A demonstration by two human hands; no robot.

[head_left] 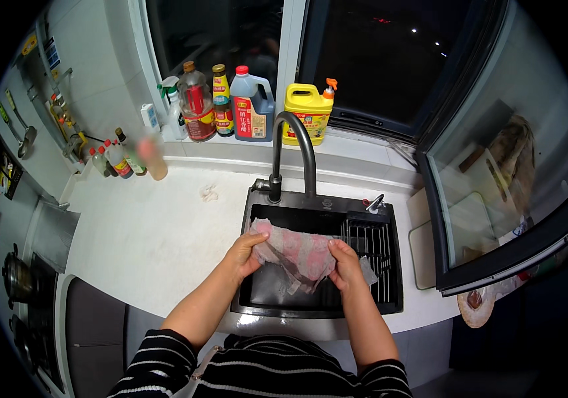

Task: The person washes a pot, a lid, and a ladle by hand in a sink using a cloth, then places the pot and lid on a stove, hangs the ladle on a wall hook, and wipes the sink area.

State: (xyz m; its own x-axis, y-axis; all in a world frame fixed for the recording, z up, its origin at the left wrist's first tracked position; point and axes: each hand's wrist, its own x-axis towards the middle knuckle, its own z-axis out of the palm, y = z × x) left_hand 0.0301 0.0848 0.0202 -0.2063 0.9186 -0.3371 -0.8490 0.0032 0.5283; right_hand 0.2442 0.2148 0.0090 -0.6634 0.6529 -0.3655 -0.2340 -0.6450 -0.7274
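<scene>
A pink and whitish-grey cloth (300,252) is stretched between my two hands above the dark sink (277,292). My left hand (245,255) is closed on its left end, thumb on top. The right end is pinched by my right hand (345,263), thumb uppermost. The cloth's middle sags, and its lower edge hangs down in folds. Behind it rises the curved grey faucet (307,149), its spout over the sink. A black wire rack (373,249) sits in the right part of the sink, partly hidden by my right hand.
A yellow jug (307,113), a blue-grey jug (252,109) and several bottles line the windowsill. More bottles (118,159) stand in the counter's left corner. A crumpled whitish scrap (209,193) lies on the white counter (158,232). An open window sash (509,245) juts in at right.
</scene>
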